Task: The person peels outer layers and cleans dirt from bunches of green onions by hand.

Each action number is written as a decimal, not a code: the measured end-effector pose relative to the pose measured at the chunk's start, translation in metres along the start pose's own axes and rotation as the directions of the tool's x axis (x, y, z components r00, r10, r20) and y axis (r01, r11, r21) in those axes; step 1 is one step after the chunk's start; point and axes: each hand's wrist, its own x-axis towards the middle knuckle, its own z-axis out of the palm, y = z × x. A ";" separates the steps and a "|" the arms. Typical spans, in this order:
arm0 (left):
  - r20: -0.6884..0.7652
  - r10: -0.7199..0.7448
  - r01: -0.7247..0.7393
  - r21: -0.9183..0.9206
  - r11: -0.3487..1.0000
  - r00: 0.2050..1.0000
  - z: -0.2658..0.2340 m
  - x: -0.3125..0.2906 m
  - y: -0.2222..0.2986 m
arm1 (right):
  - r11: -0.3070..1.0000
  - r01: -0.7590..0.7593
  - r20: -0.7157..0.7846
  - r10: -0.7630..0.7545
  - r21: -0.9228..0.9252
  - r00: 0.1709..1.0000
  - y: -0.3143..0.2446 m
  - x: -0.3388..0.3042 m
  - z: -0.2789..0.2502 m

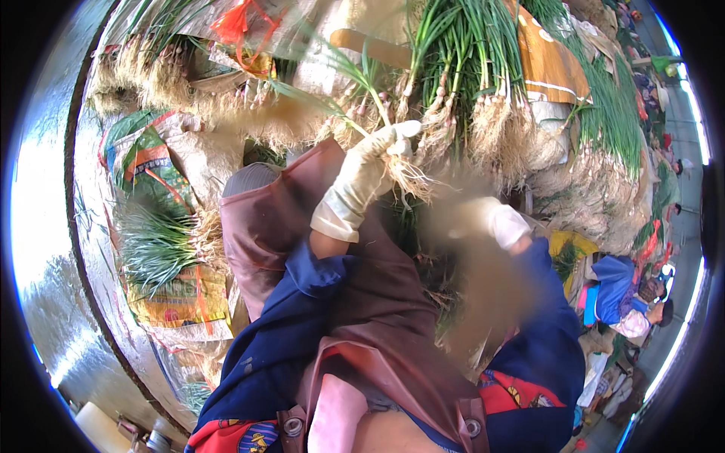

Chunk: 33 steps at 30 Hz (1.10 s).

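My left hand (pixel 368 170), in a cream rubber glove, is closed around a few spring onions (pixel 375 97). Their green leaves point up and away to the left, and their pale roots (pixel 408 175) hang out at the right of the fist. To the right, my right hand (pixel 502 220) wears a pale glove too, and a brown blur covers its fingers, so what they do is hidden. Just beyond my hands lies a row of spring onions (pixel 453 68), with leaves pointing away and bulbs and shaggy roots toward me.
A bundle of spring onions (pixel 162 245) lies on sacking at the left, above a yellow sack (pixel 177 306). More onions (pixel 612 121) spread along the far right. Orange-red plastic ties (pixel 232 24) lie at the top. Another person in blue (pixel 615 291) is at the right.
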 end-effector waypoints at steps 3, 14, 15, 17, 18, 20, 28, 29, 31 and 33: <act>0.025 -0.039 0.042 -0.134 0.990 0.999 -0.011 -0.001 -0.001 | 0.987 0.082 -0.413 -0.018 0.138 0.911 -0.063 -0.009 -0.072; -0.263 0.197 -0.144 0.207 0.968 0.944 -0.013 0.010 -0.003 | 0.925 -0.228 -0.418 0.345 0.304 0.841 -0.092 0.118 -0.148; -0.307 0.365 -0.303 0.231 0.924 0.879 -0.025 0.009 -0.001 | 0.905 -0.231 -0.383 0.367 0.356 0.847 -0.108 0.106 -0.155; -0.338 0.282 -0.227 0.192 0.955 0.898 -0.033 0.013 0.007 | 0.831 -0.095 -0.347 0.329 0.547 0.878 -0.108 0.079 -0.144; -0.349 0.155 -0.132 0.088 0.987 0.924 -0.042 0.017 0.000 | 0.768 -0.005 -0.373 0.316 0.640 0.872 -0.105 0.062 -0.131; -0.521 0.167 -0.059 0.218 0.974 0.837 -0.001 0.016 -0.007 | 0.813 0.068 -0.372 0.189 0.578 0.909 -0.118 0.034 -0.117; -0.491 0.208 0.177 0.625 0.760 0.846 -0.001 0.004 -0.019 | 0.738 0.055 -0.434 0.333 0.673 0.837 -0.111 0.040 -0.137; -0.516 0.202 0.249 0.674 0.696 0.832 0.003 0.001 -0.017 | 0.716 0.135 -0.453 0.273 0.685 0.849 -0.105 0.053 -0.132; -0.501 0.255 0.281 0.760 0.585 0.827 0.006 0.000 -0.020 | 0.824 0.097 -0.463 0.213 0.559 0.861 -0.093 0.079 -0.126; -0.521 0.205 0.319 0.741 0.591 0.829 0.004 -0.004 -0.016 | 0.825 0.103 -0.451 0.196 0.556 0.871 -0.093 0.075 -0.126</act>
